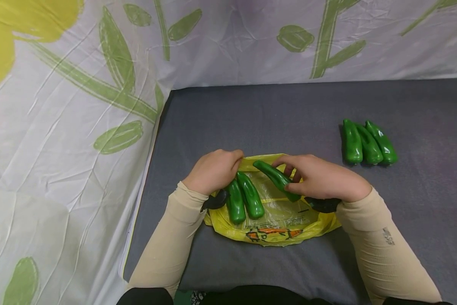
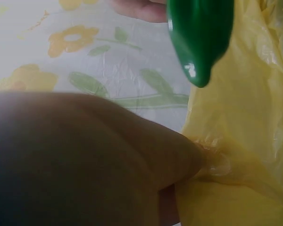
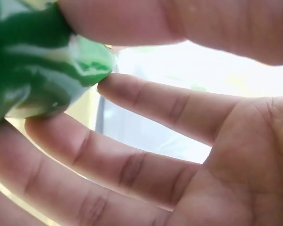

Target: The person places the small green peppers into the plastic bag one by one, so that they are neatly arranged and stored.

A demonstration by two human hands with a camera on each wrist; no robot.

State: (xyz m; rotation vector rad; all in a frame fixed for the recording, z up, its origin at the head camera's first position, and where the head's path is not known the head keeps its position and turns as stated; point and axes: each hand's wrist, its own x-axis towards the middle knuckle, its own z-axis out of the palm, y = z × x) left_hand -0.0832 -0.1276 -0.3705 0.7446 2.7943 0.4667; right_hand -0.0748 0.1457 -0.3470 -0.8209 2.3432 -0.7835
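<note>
At the far left rim of a yellow plastic bag (image 1: 274,237), my left hand (image 1: 217,169) pinches the film; in the left wrist view its thumb presses into the crinkled plastic (image 2: 236,155). Inside the bag, on its left side, two glossy green peppers (image 1: 251,197) lie side by side. My right hand (image 1: 316,178) holds another long green pepper (image 1: 275,178) over the bag's opening, its narrow end pointing up and left. The right wrist view has this pepper (image 3: 42,66) between thumb and fingertips, and its tip hangs beside the bag in the left wrist view.
Three more green peppers (image 1: 369,144) lie in a row on the grey cloth (image 1: 251,118) to the right. A white sheet with leaf prints (image 1: 243,42) hangs along the back and the left side (image 1: 79,169).
</note>
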